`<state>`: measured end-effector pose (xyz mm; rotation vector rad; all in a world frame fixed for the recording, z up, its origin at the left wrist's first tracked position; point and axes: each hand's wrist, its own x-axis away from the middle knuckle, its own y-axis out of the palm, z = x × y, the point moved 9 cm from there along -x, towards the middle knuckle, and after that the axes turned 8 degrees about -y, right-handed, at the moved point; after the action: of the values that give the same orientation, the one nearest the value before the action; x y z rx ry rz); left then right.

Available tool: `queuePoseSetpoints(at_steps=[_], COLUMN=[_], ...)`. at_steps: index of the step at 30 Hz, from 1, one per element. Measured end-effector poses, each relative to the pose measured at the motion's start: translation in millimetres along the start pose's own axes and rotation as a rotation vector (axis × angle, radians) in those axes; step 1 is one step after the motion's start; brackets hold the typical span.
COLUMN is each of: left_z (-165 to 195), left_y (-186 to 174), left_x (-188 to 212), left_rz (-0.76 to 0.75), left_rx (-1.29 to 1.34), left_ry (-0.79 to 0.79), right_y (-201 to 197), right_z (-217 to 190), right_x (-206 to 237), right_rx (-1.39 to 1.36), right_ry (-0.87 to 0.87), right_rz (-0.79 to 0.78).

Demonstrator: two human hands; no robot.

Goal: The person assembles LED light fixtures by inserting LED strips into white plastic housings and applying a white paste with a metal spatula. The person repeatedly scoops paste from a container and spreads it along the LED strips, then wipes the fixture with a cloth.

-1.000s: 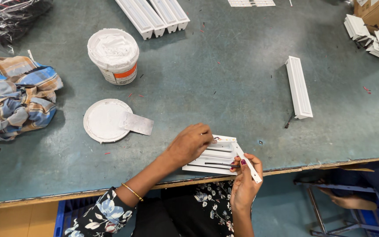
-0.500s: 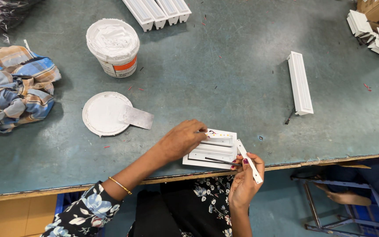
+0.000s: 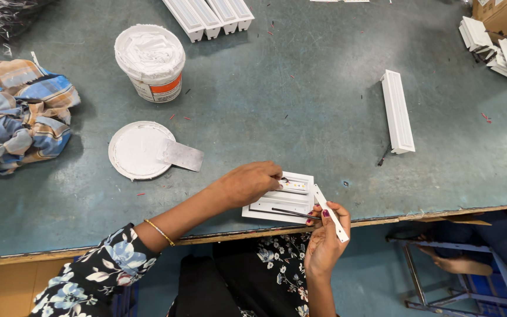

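A white rectangular housing (image 3: pixel 280 202) with slots lies at the near edge of the green table (image 3: pixel 300 117). My left hand (image 3: pixel 247 183) rests on its left end, fingertips pinching a small part at the top slot. My right hand (image 3: pixel 325 235) hovers just off the table edge and holds a narrow white strip (image 3: pixel 331 213) tilted upward. A thin black wire (image 3: pixel 294 213) runs across the housing toward my right hand.
A white tub of paste (image 3: pixel 151 61) stands at the back left, its lid (image 3: pixel 137 149) with a metal scraper (image 3: pixel 182 155) nearer. A checked cloth (image 3: pixel 19 117) lies far left. A long white housing (image 3: pixel 397 111) lies right, more at the top (image 3: pixel 209 14).
My left hand has shifted slightly right along the housing's top slot. My right hand keeps the white strip in much the same place.
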<state>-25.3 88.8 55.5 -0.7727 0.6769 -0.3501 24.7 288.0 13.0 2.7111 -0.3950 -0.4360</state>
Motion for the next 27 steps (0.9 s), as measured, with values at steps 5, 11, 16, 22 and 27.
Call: queuePoseSetpoints(at_steps=[5,11,16,22,27], left_z=[0.3,11.3,12.7,11.0,15.2], left_y=[-8.1,-15.4,-18.2,-18.6,-17.7], left_x=[4.0,9.7,13.4,10.8,15.1], left_rz=[0.026,0.113,0.151,0.172,0.17], left_rx=[-0.03,-0.104,-0.061,-0.046,-0.133], left_ry=[-0.047,0.007,-0.041,-0.092,-0.128], right_y=[0.6,1.0,0.9,-5.2,-6.0], right_z=[1.0,0.8,-0.6,3.9,5.2], right_x=[-1.4,-1.7,-2.7,-5.3,-8.0], right_rx=[0.009,-0.003,0.003,0.018,0.023], right_ry=[0.005,0.015,0.009,0.062,0.079], right_rz=[-0.007,-0.02,-0.033,-0.03,-0.062])
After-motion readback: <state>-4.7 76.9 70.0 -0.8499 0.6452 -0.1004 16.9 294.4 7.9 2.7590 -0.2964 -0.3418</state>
